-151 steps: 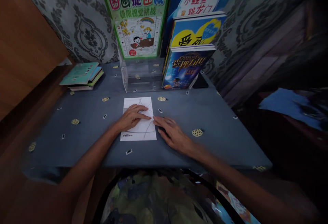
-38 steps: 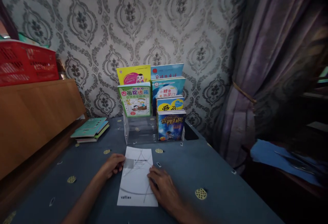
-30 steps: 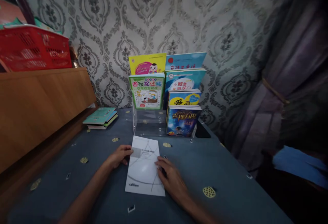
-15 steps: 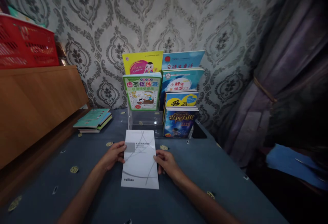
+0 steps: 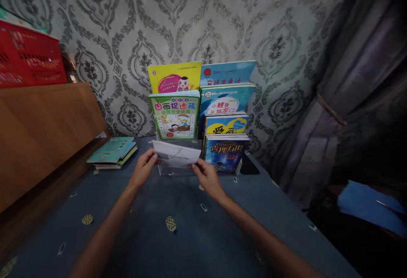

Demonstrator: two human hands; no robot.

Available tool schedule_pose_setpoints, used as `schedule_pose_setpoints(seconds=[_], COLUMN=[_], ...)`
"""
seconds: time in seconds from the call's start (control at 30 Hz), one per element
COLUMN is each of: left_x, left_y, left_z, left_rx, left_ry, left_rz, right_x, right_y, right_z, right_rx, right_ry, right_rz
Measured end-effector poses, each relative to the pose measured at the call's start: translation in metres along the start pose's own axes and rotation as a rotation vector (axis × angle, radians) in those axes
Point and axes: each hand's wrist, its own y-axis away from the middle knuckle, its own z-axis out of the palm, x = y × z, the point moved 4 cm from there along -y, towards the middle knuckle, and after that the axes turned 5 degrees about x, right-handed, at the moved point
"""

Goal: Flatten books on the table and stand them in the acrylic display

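Both my hands grip a thin white booklet (image 5: 178, 153) with grey printing, tilted so its cover appears strongly foreshortened. My left hand (image 5: 143, 168) pinches its left edge, and my right hand (image 5: 206, 177) pinches its right edge. The booklet is in front of a clear book stand (image 5: 163, 171), hiding part of its lower front. On the stand's left side are a green picture book (image 5: 176, 117) and a yellow book (image 5: 174, 76) behind it. A dark blue book (image 5: 225, 155) stands to the right, in front of several other upright books.
A pile of green-covered books (image 5: 111, 151) lies at the left by a wooden cabinet (image 5: 47, 121), which bears a red basket (image 5: 32, 57). A dark flat object (image 5: 249, 165) lies right of the stand. A purple curtain (image 5: 327, 142) hangs at the right.
The booklet has moved forward and up toward the stand, held in both hands. Its cover, facing me before, is now tilted and foreshortened. The view has shifted slightly.
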Motion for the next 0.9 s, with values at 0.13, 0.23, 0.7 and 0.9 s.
schedule_pose_setpoints(seconds=[0.13, 0.23, 0.7, 0.9], left_x=[0.045, 0.075, 0.077, 0.076], left_y=[-0.028, -0.053, -0.105, -0.107], left_z=[0.003, 0.005, 0.007, 0.007], left_rx=[0.054, 0.069, 0.070, 0.058], left_ry=[-0.019, -0.013, 0.124, 0.152], left_rz=[0.235, 0.389, 0.473, 0.489], right_x=[-0.033, -0.058, -0.066, -0.065], right_y=[-0.037, -0.073, -0.128, -0.133], right_z=[-0.014, -0.023, -0.021, -0.023], right_rx=[0.078, 0.134, 0.197, 0.196], right_ry=[-0.004, -0.008, 0.111, 0.082], right_rz=[-0.163, -0.288, -0.469, -0.480])
